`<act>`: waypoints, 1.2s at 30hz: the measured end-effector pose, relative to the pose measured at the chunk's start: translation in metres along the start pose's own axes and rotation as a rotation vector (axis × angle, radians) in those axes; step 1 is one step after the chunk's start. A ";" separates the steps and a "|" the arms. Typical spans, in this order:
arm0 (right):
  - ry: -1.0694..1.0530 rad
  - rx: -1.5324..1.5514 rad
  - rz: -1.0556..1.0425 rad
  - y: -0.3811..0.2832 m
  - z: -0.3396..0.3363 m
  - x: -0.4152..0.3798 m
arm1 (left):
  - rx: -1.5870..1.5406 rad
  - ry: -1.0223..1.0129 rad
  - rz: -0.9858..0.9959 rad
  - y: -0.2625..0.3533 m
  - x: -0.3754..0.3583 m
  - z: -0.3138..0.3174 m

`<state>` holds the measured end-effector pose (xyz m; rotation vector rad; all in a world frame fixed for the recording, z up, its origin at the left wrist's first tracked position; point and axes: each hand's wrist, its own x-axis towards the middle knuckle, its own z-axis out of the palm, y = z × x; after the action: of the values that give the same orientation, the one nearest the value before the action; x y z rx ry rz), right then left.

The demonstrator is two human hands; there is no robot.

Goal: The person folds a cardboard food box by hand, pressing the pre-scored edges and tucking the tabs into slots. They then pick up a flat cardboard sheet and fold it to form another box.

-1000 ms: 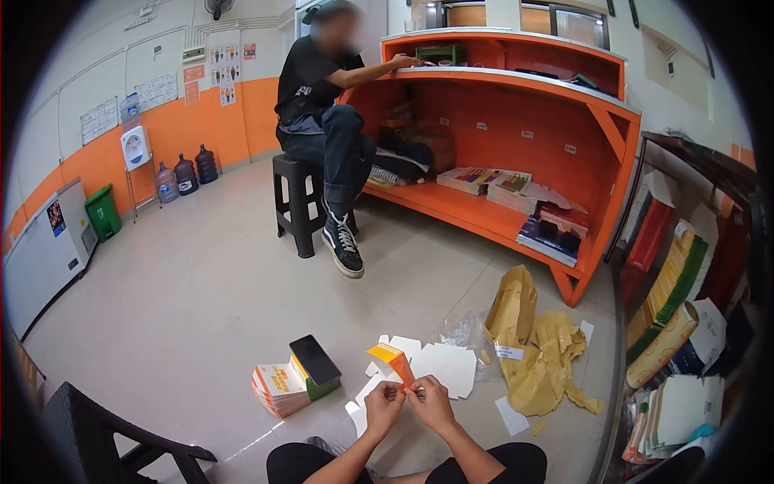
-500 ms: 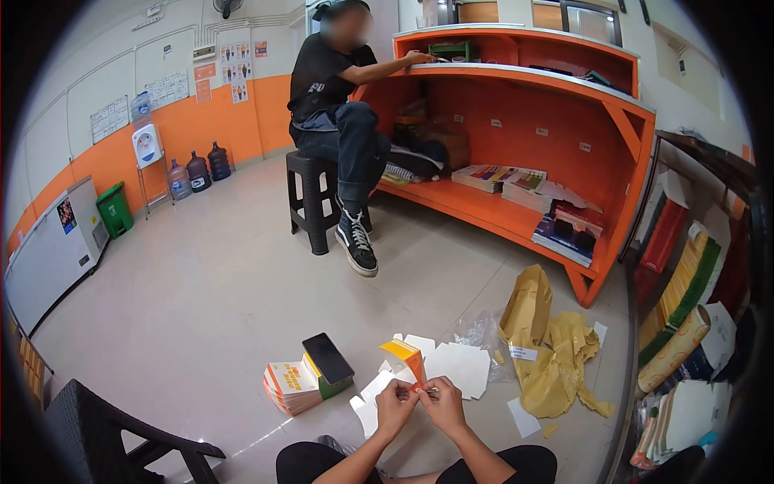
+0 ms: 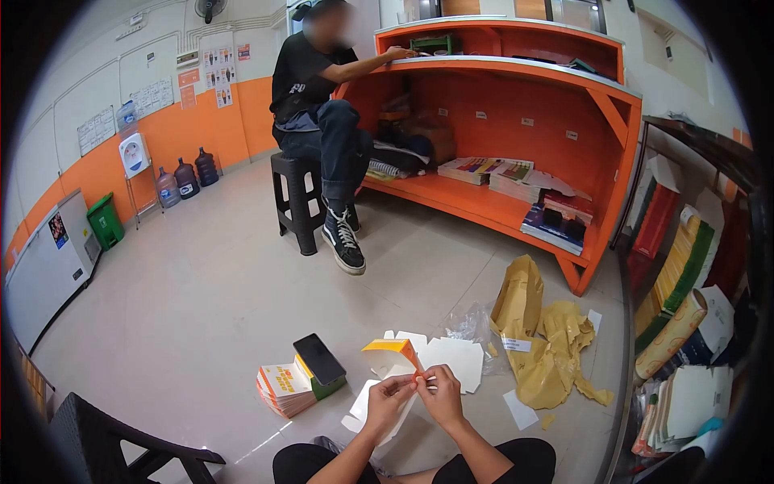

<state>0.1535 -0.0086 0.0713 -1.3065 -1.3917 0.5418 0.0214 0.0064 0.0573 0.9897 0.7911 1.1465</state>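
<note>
My left hand [image 3: 389, 403] and my right hand [image 3: 439, 394] are close together in front of my knees. Between their pinched fingertips is the lower end of an orange and yellow printed card piece [image 3: 409, 352], with its upper part bent over to the left. Beneath and behind the hands, white flat cut-out cartons [image 3: 455, 361] lie on the floor. To the left is a stack of printed orange-and-white flat cards [image 3: 284, 385], and a black phone [image 3: 320, 359] rests at its right side on a green-edged stack.
Crumpled brown paper [image 3: 548, 355] and clear plastic [image 3: 469, 324] lie at the right. A person [image 3: 318, 121] sits on a black stool [image 3: 295, 202] beside an orange counter [image 3: 500, 105]. A black chair [image 3: 89, 440] stands at lower left, and packed shelves [image 3: 685, 282] line the right side.
The view has turned slightly to the right. Both hands have risen a little with the card piece, whose upper part leans further left. The seated person's pose looks the same.
</note>
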 end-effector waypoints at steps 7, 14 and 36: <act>-0.090 -0.008 -0.056 0.001 -0.008 0.004 | -0.007 0.036 0.011 0.001 -0.004 -0.002; -0.180 0.176 0.039 0.012 -0.011 0.008 | 0.012 0.017 0.026 0.012 -0.006 0.004; -0.303 0.077 -0.092 -0.013 -0.016 0.004 | -0.069 0.055 0.142 0.005 -0.001 -0.009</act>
<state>0.1634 -0.0141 0.0892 -1.1254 -1.6527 0.7458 0.0111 0.0081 0.0581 0.9719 0.7288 1.3199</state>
